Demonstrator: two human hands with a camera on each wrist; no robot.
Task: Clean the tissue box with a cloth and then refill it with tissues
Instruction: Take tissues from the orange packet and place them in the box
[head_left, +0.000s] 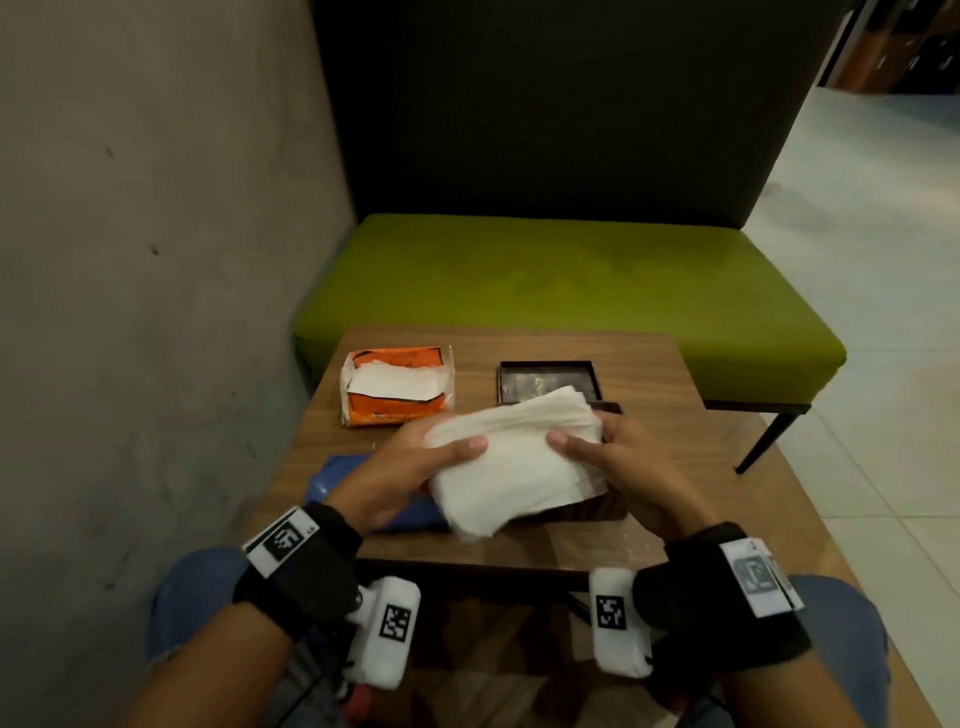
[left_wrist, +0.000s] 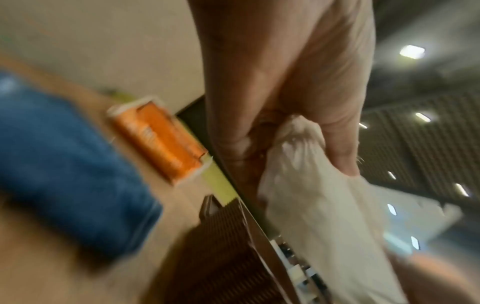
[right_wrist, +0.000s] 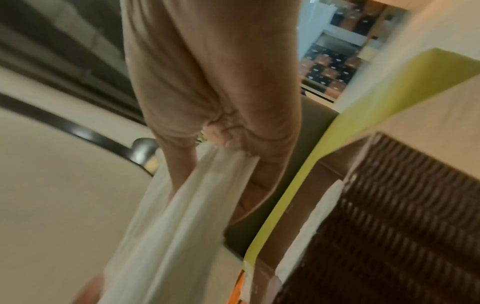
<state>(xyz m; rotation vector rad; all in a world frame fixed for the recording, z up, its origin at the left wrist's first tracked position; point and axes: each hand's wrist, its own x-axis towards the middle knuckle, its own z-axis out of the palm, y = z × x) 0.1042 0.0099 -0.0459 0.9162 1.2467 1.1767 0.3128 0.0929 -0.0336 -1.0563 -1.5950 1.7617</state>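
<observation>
Both hands hold a thick stack of white tissues just above the dark brown ribbed tissue box, which it mostly hides. My left hand grips the stack's left end, thumb on top; the left wrist view shows the tissues pinched between thumb and fingers. My right hand grips the right end, and its wrist view shows the tissues hanging from the fingers beside the box. The box's dark lid lies behind. A blue cloth lies left of the box, under my left hand.
An opened orange tissue pack lies at the far left of the small wooden table. A green bench seat with a dark backrest stands behind the table, a concrete wall on the left, tiled floor on the right.
</observation>
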